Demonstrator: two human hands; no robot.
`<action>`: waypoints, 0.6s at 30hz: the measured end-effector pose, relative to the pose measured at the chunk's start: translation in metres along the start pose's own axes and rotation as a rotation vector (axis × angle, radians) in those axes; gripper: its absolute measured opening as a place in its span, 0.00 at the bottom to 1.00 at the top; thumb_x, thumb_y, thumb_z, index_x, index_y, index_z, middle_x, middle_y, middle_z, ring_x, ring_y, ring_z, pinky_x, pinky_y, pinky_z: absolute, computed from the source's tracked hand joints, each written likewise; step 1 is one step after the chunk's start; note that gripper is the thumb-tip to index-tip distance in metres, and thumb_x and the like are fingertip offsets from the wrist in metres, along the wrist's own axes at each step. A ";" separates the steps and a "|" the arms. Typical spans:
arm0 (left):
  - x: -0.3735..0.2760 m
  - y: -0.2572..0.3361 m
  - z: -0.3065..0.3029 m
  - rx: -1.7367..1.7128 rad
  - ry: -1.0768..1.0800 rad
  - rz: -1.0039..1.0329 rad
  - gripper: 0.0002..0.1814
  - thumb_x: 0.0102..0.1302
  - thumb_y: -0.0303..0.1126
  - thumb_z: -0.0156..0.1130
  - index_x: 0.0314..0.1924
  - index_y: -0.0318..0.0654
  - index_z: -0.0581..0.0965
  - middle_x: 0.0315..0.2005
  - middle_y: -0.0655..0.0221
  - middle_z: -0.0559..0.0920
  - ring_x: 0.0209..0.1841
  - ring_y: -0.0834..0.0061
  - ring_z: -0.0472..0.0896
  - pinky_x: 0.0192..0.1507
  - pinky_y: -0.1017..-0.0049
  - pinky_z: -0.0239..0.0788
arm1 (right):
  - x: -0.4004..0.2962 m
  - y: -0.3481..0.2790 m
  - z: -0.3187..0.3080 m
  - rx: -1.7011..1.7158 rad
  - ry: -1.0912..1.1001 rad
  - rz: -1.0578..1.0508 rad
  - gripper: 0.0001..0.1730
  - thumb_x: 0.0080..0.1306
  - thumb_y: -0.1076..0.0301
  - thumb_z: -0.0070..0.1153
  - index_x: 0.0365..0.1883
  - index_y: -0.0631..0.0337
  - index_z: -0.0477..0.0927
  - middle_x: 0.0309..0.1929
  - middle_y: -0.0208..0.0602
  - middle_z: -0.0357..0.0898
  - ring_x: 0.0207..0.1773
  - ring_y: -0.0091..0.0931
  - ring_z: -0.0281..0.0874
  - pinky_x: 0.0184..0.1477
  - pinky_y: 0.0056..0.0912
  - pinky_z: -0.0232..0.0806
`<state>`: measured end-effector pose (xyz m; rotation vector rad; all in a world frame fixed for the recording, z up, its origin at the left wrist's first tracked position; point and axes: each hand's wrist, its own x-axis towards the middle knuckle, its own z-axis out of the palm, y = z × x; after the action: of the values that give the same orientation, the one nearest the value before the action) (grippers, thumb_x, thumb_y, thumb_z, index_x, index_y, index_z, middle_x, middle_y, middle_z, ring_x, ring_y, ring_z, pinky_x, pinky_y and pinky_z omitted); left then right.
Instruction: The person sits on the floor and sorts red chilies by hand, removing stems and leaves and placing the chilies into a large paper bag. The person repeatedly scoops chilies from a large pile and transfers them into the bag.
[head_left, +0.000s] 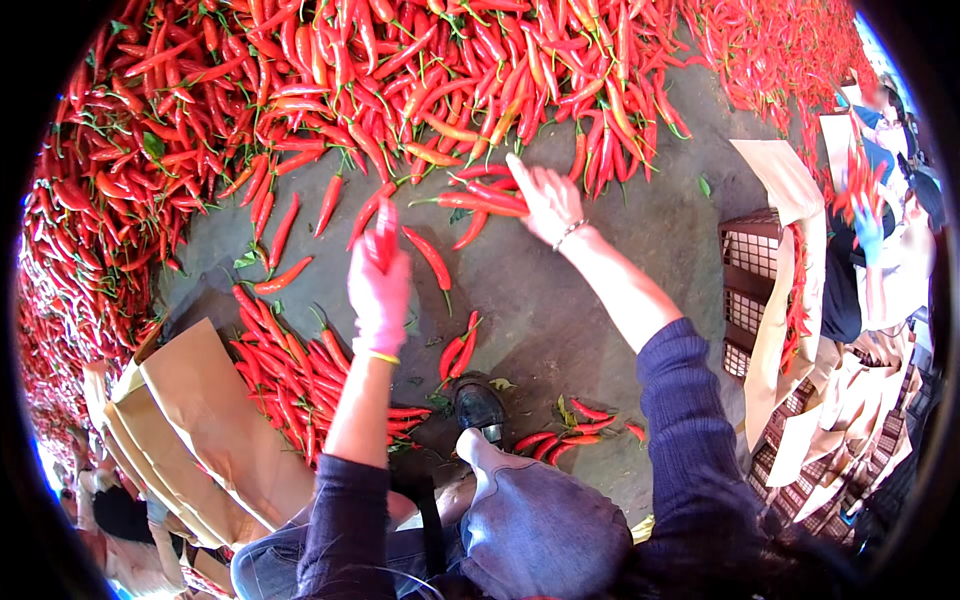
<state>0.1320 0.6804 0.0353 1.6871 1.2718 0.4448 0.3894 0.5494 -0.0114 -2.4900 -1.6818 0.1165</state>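
Note:
Red chili peppers (450, 67) lie in a large heap on the grey floor (547, 300) before me. My left hand (380, 292), in a pinkish glove with a yellow band at the wrist, is closed around one or more red chili peppers (383, 232). Bare-looking and wearing a bracelet, my right hand (546, 196) reaches to the heap's near edge. Its index finger is stretched out, and the ends of a few chili peppers (480, 200) meet its palm side; whether it grips them cannot be told. A single chili pepper (429, 259) lies between the hands.
A smaller pile of chili peppers (292, 375) lies beside a paper-lined container (217, 420) at lower left. My shoe (478, 407) is near loose peppers. Brown plastic crates (750, 270) with paper liners stand at right. Beyond them, a co-worker's gloved hand (868, 229) is by a bunch of peppers.

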 end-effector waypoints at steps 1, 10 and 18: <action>-0.012 -0.016 0.012 0.084 0.041 0.099 0.22 0.55 0.26 0.66 0.52 0.38 0.73 0.34 0.66 0.82 0.35 0.70 0.80 0.41 0.69 0.73 | 0.001 -0.016 0.005 0.051 0.020 0.002 0.49 0.50 0.66 0.69 0.71 0.51 0.60 0.38 0.39 0.75 0.43 0.37 0.76 0.42 0.44 0.71; -0.031 -0.038 0.003 -0.744 0.134 -0.390 0.15 0.56 0.20 0.62 0.45 0.37 0.74 0.29 0.71 0.79 0.26 0.78 0.76 0.29 0.78 0.67 | -0.018 -0.059 -0.014 0.560 -0.097 0.222 0.49 0.48 0.72 0.64 0.71 0.50 0.60 0.53 0.45 0.75 0.56 0.43 0.76 0.55 0.46 0.71; -0.040 -0.005 0.020 -0.815 0.125 -0.466 0.09 0.57 0.18 0.59 0.37 0.38 0.74 0.22 0.74 0.76 0.17 0.82 0.70 0.17 0.80 0.59 | 0.025 -0.062 -0.015 0.492 -0.260 0.046 0.49 0.47 0.67 0.64 0.70 0.52 0.60 0.58 0.46 0.73 0.55 0.47 0.75 0.57 0.46 0.69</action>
<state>0.1279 0.6358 0.0312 0.6697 1.2786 0.6714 0.3443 0.5943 0.0130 -2.2044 -1.4507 0.7858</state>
